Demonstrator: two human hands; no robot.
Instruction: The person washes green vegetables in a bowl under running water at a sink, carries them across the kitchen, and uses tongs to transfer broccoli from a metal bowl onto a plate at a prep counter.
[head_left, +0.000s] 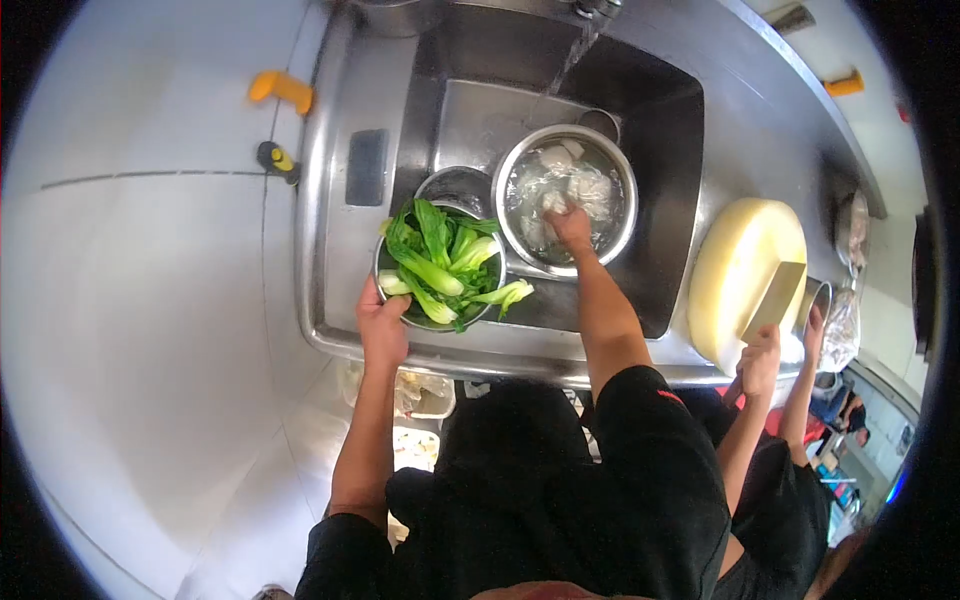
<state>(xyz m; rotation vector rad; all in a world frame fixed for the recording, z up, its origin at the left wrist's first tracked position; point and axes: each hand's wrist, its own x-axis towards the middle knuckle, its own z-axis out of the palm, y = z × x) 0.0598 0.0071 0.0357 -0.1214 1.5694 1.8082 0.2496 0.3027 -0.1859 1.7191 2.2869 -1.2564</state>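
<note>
My left hand (383, 322) grips the near left rim of a metal bowl (492, 308) heaped with green bok choy (436, 258). Some stalks stick out over its right edge. Beside it stands a second metal bowl (629, 225), full of water, with pale white pieces of food (588, 190) in it. Into this water reaches my right hand (571, 229), its fingers bent together at a white piece; ripples and glare blur the fingertips. Both bowls are inside the steel sink (480, 105).
Water runs from a tap (597, 8) at the sink's far side. To the right, a co-worker's hand (762, 358) holds a cleaver (776, 298) over a thick round cutting board (728, 260); the other hand touches a metal container (817, 298). Bins (434, 402) sit below the sink.
</note>
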